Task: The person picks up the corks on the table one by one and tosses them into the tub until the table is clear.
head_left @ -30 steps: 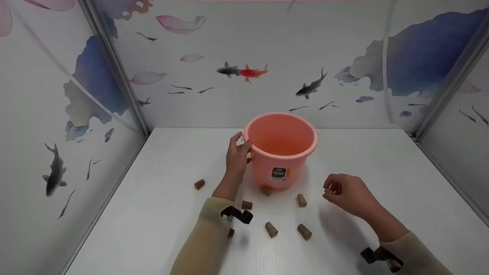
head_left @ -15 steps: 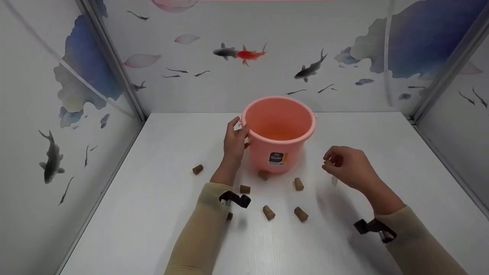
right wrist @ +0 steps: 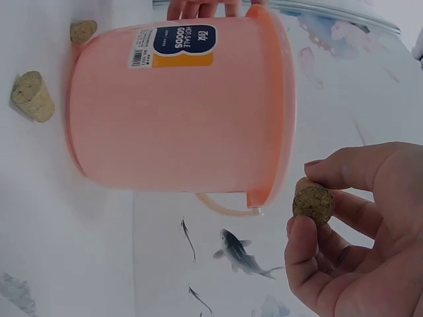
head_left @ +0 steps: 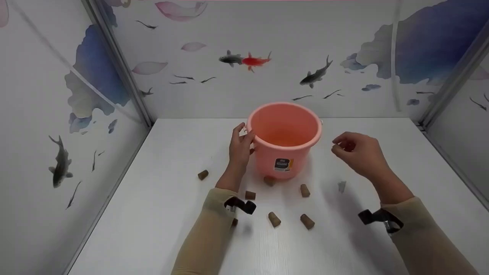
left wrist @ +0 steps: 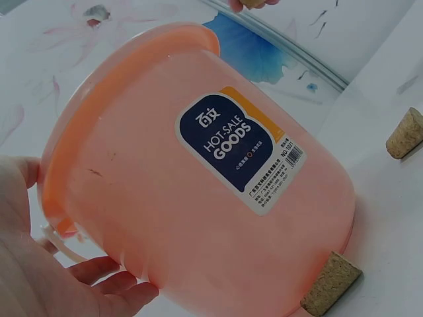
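Observation:
A pink plastic bucket (head_left: 263, 160) stands upright on the white table, its label towards me. My left hand (head_left: 240, 151) holds the bucket's left side by the rim; in the left wrist view its thumb lies at the rim and its fingers (left wrist: 135, 297) touch the wall near the handle. To the right of the bucket, my right hand (head_left: 361, 154) is raised above the table. Between thumb and fingertips it pinches a tapered cork stopper (right wrist: 313, 202), close to rim height and outside the bucket. The bucket's lower inside is partly hidden by its front wall.
Several cork stoppers lie on the table (head_left: 153, 229), among them one at the bucket's base (head_left: 269, 180) and one further left (head_left: 203, 175). Another cork (head_left: 234, 222) is partly behind my left sleeve. Printed wall panels (head_left: 267, 30) enclose the back and sides.
My right hand has risen with the cork towards the bucket's rim. A grey patch on the table has come into sight under it. The left hand keeps its hold, and the head view has shifted slightly.

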Tool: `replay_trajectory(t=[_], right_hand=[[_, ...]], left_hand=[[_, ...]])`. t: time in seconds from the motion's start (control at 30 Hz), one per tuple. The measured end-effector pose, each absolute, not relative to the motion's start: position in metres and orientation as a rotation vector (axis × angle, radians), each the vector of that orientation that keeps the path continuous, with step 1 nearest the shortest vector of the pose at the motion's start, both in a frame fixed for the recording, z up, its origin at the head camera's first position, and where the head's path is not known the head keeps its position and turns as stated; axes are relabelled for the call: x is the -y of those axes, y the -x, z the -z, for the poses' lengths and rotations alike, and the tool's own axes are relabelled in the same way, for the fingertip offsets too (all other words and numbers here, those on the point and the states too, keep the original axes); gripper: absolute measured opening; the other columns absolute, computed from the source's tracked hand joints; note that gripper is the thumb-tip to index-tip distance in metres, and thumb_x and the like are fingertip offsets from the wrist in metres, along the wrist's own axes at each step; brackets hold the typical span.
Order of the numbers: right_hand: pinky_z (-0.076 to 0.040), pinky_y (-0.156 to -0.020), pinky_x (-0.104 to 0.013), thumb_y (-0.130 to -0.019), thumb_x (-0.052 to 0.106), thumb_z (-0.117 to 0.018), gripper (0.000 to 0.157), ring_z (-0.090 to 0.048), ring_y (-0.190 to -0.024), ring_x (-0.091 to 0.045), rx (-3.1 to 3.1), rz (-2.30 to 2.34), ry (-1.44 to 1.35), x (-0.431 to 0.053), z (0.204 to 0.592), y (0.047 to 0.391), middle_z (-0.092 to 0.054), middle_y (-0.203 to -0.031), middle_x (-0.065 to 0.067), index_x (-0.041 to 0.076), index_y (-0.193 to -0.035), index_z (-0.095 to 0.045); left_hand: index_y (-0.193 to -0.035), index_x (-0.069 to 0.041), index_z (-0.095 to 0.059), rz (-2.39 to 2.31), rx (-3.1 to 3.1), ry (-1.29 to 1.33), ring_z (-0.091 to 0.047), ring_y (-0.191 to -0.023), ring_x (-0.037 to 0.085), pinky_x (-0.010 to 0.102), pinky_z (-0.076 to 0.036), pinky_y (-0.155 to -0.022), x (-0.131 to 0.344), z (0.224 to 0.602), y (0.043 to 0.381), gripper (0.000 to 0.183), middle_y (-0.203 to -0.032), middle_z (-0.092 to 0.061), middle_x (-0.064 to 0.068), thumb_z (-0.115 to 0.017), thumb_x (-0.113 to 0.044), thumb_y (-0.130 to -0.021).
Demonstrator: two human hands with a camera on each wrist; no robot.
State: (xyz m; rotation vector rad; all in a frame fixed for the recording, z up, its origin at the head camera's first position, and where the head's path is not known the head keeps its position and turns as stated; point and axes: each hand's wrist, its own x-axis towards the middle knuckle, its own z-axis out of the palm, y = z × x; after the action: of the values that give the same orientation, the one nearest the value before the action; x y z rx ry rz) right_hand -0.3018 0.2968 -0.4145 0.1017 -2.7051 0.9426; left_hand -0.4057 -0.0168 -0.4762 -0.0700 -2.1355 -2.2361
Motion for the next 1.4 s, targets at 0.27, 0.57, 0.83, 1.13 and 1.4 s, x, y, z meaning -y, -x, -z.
replay_trajectory(t=[0.27,0.57,0.83,1.13,1.4], right_hand=[[-0.052,-0.069,-0.028,-0.102,0.028,-0.067,0.028,-0.061,-0.091,-0.028,2.658,-0.947,-0.024,-0.303,0.395,0.320,-0.072,-0.103,-0.015,0.009,-0.121,-0.076],[-0.051,-0.069,-0.021,-0.103,0.033,-0.066,0.033,-0.060,-0.093,-0.026,2.644,-1.030,0.030,-0.302,0.373,0.341,-0.071,-0.108,-0.015,0.011,-0.126,-0.075],[-0.053,-0.073,-0.021,-0.102,0.031,-0.066,0.033,-0.066,-0.096,-0.026,2.630,-1.079,0.028,-0.288,0.360,0.360,-0.073,-0.112,-0.016,0.012,-0.126,-0.075],[-0.062,-0.090,-0.041,-0.102,0.029,-0.066,0.033,-0.069,-0.101,-0.029,2.649,-1.139,0.067,-0.270,0.361,0.379,-0.072,-0.116,-0.016,0.011,-0.127,-0.074],[-0.062,-0.088,-0.038,-0.102,0.028,-0.066,0.033,-0.069,-0.100,-0.031,2.685,-1.187,0.059,-0.253,0.367,0.388,-0.071,-0.115,-0.017,0.010,-0.128,-0.074]], left_hand=[[-0.162,-0.025,-0.038,2.224,2.155,0.061,-0.065,-0.119,0.023,0.048,-0.060,-0.103,0.016,0.475,0.407,0.061,-0.134,-0.068,0.012,-0.061,-0.038,-0.107],[-0.164,-0.024,-0.036,2.234,2.164,0.073,-0.064,-0.118,0.022,0.048,-0.059,-0.104,0.018,0.474,0.406,0.064,-0.136,-0.067,0.013,-0.060,-0.040,-0.107],[-0.162,-0.027,-0.038,2.211,2.183,0.052,-0.064,-0.116,0.021,0.044,-0.061,-0.099,0.018,0.472,0.405,0.063,-0.133,-0.068,0.010,-0.061,-0.042,-0.106],[-0.163,-0.025,-0.038,2.188,2.176,0.059,-0.065,-0.115,0.021,0.041,-0.062,-0.096,0.016,0.473,0.404,0.061,-0.130,-0.069,0.008,-0.059,-0.038,-0.107],[-0.162,-0.027,-0.038,2.205,2.184,0.038,-0.064,-0.118,0.021,0.043,-0.061,-0.101,0.016,0.472,0.404,0.063,-0.135,-0.068,0.009,-0.061,-0.044,-0.106]])
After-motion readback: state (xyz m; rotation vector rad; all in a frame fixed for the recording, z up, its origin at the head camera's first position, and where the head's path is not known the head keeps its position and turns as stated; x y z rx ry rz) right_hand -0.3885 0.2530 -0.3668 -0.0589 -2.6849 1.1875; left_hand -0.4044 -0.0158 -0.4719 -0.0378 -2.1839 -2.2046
